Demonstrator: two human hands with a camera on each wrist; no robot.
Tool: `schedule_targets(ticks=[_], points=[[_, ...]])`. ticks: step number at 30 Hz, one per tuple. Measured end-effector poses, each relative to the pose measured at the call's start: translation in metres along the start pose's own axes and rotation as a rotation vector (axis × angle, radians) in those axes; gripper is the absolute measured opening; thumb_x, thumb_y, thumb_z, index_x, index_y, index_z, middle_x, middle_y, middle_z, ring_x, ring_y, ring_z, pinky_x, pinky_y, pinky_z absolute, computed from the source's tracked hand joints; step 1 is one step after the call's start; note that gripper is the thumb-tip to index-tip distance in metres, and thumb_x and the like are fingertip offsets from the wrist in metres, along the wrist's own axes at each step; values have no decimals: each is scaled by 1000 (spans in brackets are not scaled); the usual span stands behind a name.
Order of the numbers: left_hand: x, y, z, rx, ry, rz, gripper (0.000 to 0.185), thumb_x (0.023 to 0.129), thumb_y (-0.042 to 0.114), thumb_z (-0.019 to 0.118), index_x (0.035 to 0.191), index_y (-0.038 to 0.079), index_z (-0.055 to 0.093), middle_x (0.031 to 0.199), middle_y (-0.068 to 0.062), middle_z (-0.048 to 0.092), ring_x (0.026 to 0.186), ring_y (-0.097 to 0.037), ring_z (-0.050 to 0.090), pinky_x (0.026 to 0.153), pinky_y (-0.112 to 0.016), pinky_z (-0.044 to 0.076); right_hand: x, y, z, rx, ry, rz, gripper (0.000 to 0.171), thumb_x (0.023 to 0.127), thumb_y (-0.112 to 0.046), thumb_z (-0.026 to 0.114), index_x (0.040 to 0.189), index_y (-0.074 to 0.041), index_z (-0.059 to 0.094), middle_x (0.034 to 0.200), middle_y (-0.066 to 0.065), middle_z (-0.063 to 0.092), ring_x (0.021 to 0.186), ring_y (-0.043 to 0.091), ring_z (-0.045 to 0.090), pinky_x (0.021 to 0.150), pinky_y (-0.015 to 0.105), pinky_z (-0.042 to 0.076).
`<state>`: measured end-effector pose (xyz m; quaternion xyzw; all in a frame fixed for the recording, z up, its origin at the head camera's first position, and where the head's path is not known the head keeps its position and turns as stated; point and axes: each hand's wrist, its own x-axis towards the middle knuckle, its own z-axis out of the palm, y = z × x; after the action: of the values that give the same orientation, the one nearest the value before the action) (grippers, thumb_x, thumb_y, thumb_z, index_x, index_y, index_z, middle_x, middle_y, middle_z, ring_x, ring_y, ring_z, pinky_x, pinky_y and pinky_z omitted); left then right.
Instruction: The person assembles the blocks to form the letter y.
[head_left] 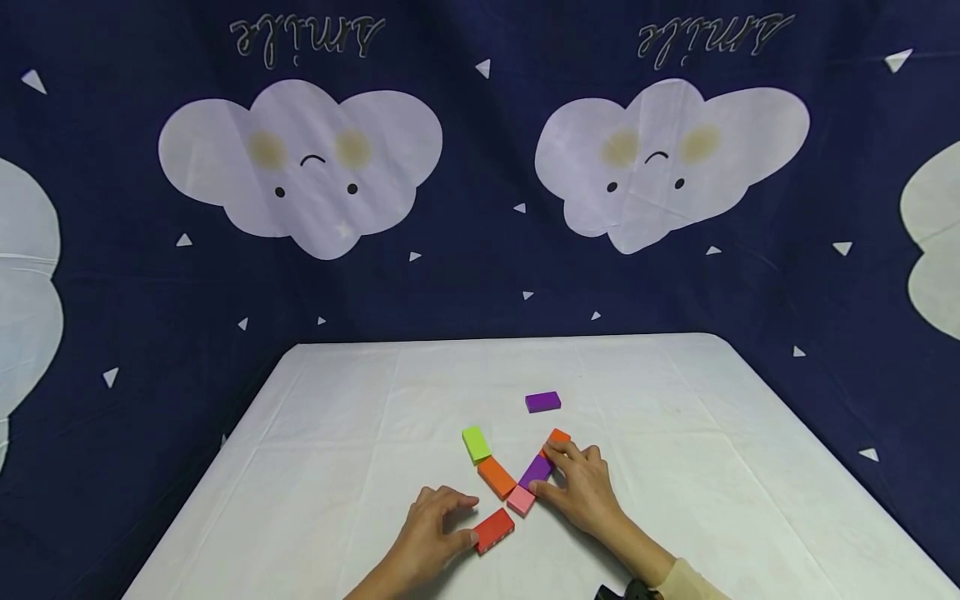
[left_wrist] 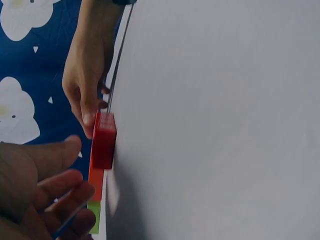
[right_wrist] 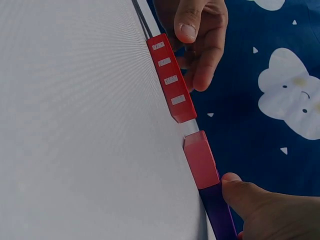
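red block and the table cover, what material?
Red block: likely painted wood or hard plastic; matte, even colour, crisp edges, pale rectangular marks on one face. Table cover: probably thin white cloth or plastic sheet; fold creases show, faint stains.

Your head view is evenly and brightly lit, sharp at centre, with soft shadows under both hands and wide-angle bending at the left and right edges. Your wrist views are dimmer and greyer; near fingers at the lower frame are blurred, and the light source possibly sits overhead.
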<state>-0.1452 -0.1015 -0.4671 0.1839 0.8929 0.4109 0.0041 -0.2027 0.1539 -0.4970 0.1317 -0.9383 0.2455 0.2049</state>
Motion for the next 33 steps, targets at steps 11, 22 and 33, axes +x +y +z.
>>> schedule_targets(ticks=[11,22,33], points=[[8,-5,-4,-72,-120,69,40,76,24,75,115,20,67,114,5,68,93,-2,40,81,-28,29,0,0,0,12,-18,26,62,66,-43,80,117,-10,67,118,-1,64,83,17,40,73,32,30],[11,-7,-1,-76,-187,97,37,76,26,75,112,22,68,114,7,67,90,-2,38,79,-28,27,0,0,0,10,-11,17,62,66,-43,79,117,-9,67,117,-1,64,84,17,40,73,32,30],[9,-2,6,-49,-127,74,38,74,25,76,111,22,69,107,8,68,89,-2,39,76,-26,27,0,0,-1,16,-5,10,63,66,-43,80,117,-9,67,118,-1,64,82,16,39,72,30,29]])
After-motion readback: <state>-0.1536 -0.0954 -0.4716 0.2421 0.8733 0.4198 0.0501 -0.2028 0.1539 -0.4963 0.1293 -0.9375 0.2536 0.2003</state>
